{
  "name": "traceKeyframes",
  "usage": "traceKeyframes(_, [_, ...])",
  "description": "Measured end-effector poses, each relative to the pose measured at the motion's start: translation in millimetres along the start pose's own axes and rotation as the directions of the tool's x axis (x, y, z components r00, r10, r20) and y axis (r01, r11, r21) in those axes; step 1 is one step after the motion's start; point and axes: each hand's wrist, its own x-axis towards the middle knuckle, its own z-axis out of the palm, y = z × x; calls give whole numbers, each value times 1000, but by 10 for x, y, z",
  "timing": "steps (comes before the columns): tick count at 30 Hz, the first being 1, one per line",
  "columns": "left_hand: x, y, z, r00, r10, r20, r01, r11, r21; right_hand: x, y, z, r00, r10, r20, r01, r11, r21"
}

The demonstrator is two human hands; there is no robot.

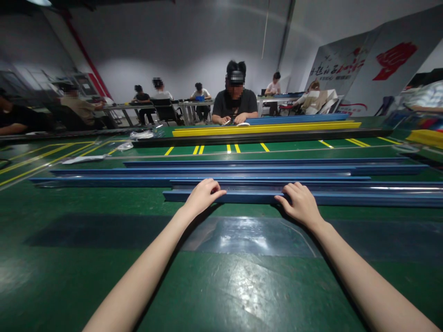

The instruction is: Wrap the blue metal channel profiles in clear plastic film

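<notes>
The nearest of several long blue plastic channels [251,198] lies crosswise on the green tabletop. My left hand [204,194] grips its near wall close to the left end, fingers over the edge and thumb along the front. Farther right, my right hand [302,203] holds the same wall, its fingers curled over into the channel. Between my forearms, a clear plastic strip [242,235] lies flat on the table and reflects the light. More blue channels [104,181] lie parallel just behind the held one.
Farther back lie a black channel [259,136], a yellow channel [266,129] and another blue channel [297,119]. A person [235,99] sits across the table with both hands at its far edge. Crumpled clear plastic [141,134] lies left of them. Other people sit at tables behind.
</notes>
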Motion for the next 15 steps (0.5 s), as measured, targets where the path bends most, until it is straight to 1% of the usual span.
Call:
traceKeyframes(5, [-12,-52,-114,995,38,88,-42,998,41,7,10,-34,1000,-11,24,10,1000,23])
traceKeyframes(9, [-9,-50,-131,994,38,107,-47,995,84,18,-10,-77,998,-38,55,41,997,-58])
traceKeyframes(12, [-1,-47,-122,993,34,117,-46,994,101,40,-81,-90,997,-49,58,55,993,-102])
traceKeyframes(15, [3,-47,-116,992,21,123,-33,995,93,83,-215,-57,995,-74,69,79,995,-67])
